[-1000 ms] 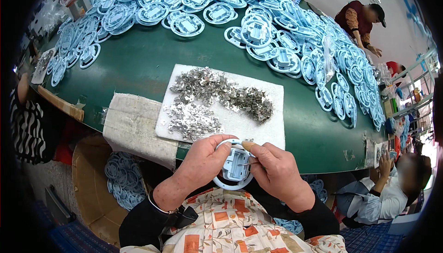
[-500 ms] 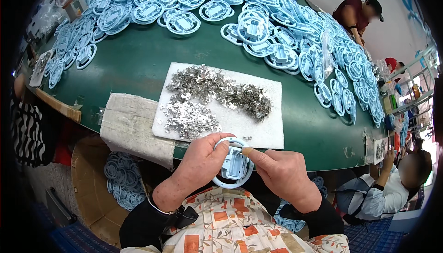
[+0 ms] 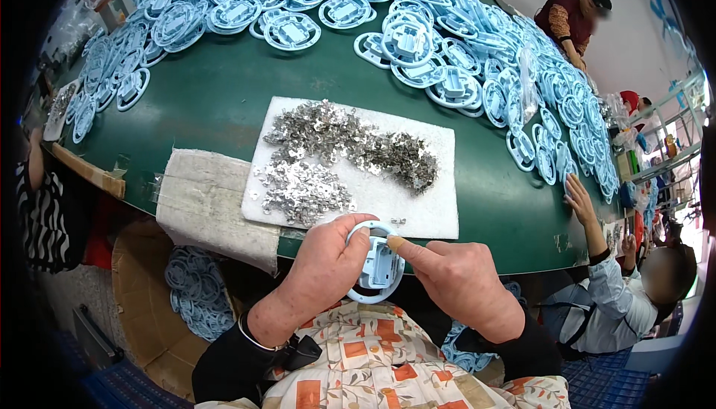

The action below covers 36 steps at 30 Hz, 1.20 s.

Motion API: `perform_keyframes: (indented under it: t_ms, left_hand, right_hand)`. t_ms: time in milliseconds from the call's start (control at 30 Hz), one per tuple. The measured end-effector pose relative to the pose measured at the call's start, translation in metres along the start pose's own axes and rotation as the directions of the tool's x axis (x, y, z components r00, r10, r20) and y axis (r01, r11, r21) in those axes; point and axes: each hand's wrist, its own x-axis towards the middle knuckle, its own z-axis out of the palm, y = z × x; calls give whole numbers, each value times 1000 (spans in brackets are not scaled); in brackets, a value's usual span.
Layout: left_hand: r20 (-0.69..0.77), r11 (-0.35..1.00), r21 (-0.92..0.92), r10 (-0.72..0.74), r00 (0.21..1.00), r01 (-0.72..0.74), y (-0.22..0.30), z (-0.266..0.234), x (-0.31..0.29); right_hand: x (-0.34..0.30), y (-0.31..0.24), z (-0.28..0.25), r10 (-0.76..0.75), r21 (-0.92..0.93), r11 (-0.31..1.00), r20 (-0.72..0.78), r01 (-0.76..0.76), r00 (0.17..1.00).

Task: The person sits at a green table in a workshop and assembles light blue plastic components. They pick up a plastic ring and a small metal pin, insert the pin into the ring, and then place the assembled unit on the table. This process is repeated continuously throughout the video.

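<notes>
A round light blue plastic part (image 3: 380, 266), ring-shaped with a rectangular compartment in its middle, is held tilted over my lap at the table's front edge. My left hand (image 3: 328, 256) grips its left rim, thumb on top. On the part's upper right, the thumb of my right hand (image 3: 459, 275) presses down while the other fingers stay curled. Whether a small piece lies under that thumb is hidden. Just beyond my hands, small silvery metal pieces (image 3: 306, 189) are heaped on a white foam sheet (image 3: 414, 219); a few lie loose near its front edge.
Many similar blue parts (image 3: 291, 30) are piled along the far side of the green table (image 3: 216, 103). A grey cloth-like pad (image 3: 205, 196) lies beside the foam. At lower left, a cardboard box (image 3: 138, 289) holds more parts. Co-workers sit around; one's hand (image 3: 580, 198) reaches over the right edge.
The blue part has turned slightly in my hands, and my grip stays about the same. At the right, a co-worker has raised a hand toward the pile of blue parts.
</notes>
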Motion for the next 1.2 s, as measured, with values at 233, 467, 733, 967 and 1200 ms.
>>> perform_keyframes:
  t_ms: [233,467,733,967,1200]
  left_hand:
    - [-35,996,81,50,998,-47,4,1,-2]
    - [-58,989,138,61,996,-52,11,3,-4]
    - [-81,985,156,90,993,-76,6,5,-3]
    - [-88,982,129,153,984,-141,-4,5,0]
    - [-39,976,217,9,999,-1,15,3,-5]
  right_hand:
    - [5,8,-2,-12,150,989,37,6,999]
    - [18,-9,-25,-4,-87,996,238,25,971]
    - [30,-13,-37,-56,-106,990,322,95,945]
    - [24,-3,-31,-38,-84,994,301,66,953]
    - [32,-19,-29,-14,-189,978,358,87,934]
